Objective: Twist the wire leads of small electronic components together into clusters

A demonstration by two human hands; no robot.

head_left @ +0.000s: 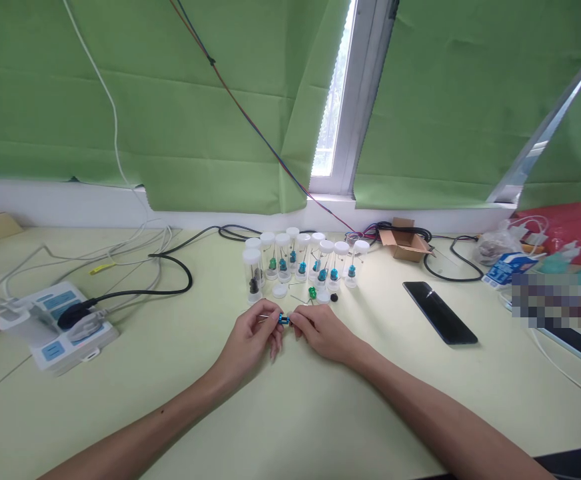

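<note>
Between my fingertips is a small blue and black part (pixel 284 319) with a thin metal rod sticking out on its left side. My left hand (pixel 251 331) pinches its left end. The fingers of my right hand (pixel 326 331) are closed on its right end, where a dark piece shows partly. Just beyond the hands stand several clear tubes (pixel 353 271) with white caps, holding blue, green or black parts on thin rods. A green piece (pixel 312 292), a loose white cap (pixel 280 291), another white cap (pixel 323 296) and a black round piece (pixel 334 297) lie in front of the tubes.
A power strip (pixel 65 333) with plugs and cables sits at the left. To the right lie a black phone (pixel 440 313), a small open cardboard box (pixel 404 243) and a blue-white packet (pixel 509 268). Green blinds (pixel 220 120) hang behind the table.
</note>
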